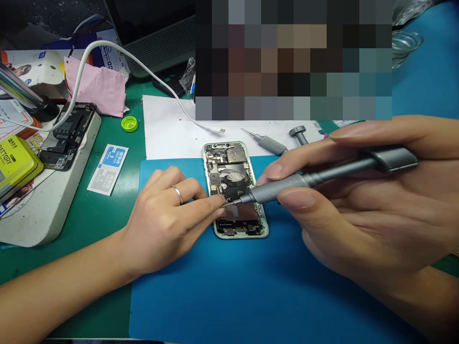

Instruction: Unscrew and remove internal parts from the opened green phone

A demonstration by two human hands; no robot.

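An opened smartphone (236,174), its inner parts bare, lies face up on the blue mat (215,296). In my right hand (344,205) is a grey precision screwdriver (276,188), gripped at its knurled shaft between thumb and fingers. The tip slants down to the left, over the lower half of the phone. At the phone's left edge, my left hand (165,215) has its thumb and index finger pinched together right beside the tip. What lies between those fingertips, if anything, is hidden.
Behind the phone, a second screwdriver (270,145) rests on white paper (168,129) near a white cable (136,62). On the left, another opened phone (66,136) and a yellow battery box (17,165) sit on a white device (50,220). A wipe packet (107,169) lies beside it.
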